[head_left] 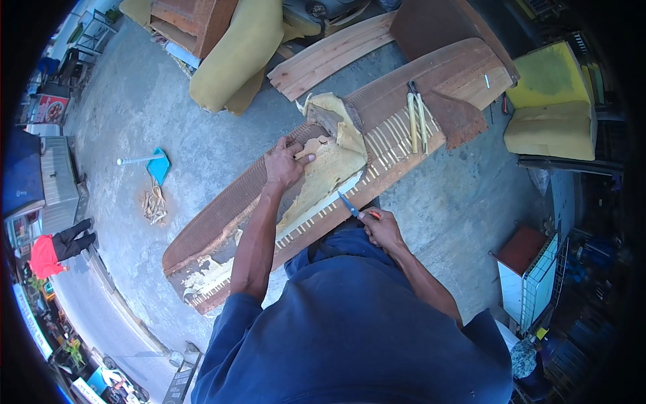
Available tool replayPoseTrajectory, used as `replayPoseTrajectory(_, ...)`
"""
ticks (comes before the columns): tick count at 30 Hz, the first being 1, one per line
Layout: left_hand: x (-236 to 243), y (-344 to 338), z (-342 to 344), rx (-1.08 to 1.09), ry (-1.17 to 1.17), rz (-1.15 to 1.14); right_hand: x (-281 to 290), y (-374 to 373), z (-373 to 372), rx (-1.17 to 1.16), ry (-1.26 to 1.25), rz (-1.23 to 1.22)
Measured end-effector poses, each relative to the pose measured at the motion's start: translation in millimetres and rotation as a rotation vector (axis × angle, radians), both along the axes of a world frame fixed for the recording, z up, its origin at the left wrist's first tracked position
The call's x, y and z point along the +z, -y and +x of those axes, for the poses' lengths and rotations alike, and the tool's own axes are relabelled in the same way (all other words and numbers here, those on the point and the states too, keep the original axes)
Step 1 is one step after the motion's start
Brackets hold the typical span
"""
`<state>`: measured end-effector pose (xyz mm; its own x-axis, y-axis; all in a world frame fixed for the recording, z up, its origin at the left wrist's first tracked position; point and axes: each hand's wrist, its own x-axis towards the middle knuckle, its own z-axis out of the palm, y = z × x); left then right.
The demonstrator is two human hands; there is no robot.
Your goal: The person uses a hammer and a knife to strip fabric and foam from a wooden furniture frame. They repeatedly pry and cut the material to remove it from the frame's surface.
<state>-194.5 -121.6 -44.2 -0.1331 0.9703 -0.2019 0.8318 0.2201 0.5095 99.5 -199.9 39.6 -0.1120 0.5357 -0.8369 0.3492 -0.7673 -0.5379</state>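
A long brown panel (398, 79) with a ribbed surface lies slantwise before me, a row of pale narrow strips along its near edge. Over its middle is a torn, pale yellow foam-like sheet (323, 168), bunched up at the far end. My left hand (285, 163) rests on the panel and the sheet's left edge, fingers apart and holding nothing. My right hand (382, 229) is closed around the orange handle of a knife (347, 205). The knife's blue-grey blade points at the white strip along the sheet's near edge. Its handle is partly hidden by my fingers.
Two pale sticks (412, 122) and a dark-handled tool lie on the panel's right part. Beyond are wooden boards (330, 62) and yellow foam (245, 57). A yellow padded seat (550, 128) stands right, a blue dustpan (158, 166) by scraps left. A person in red (46, 256) is far left.
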Motion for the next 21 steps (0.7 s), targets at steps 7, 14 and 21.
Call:
replayPoseTrajectory(7, 0, 1, 2, 0.022, 0.036, -0.041, -10, 3, -1, 0.028, 0.045, 0.095)
replayPoseTrajectory(14, -8, 2, 7, 0.114, 0.134, -0.012, -34, 8, 5, 0.172, 0.051, 0.348)
replayPoseTrajectory(21, -12, 3, -3, 0.083, 0.191, 0.040, -74, 26, 17, 0.752, 0.459, 1.036)
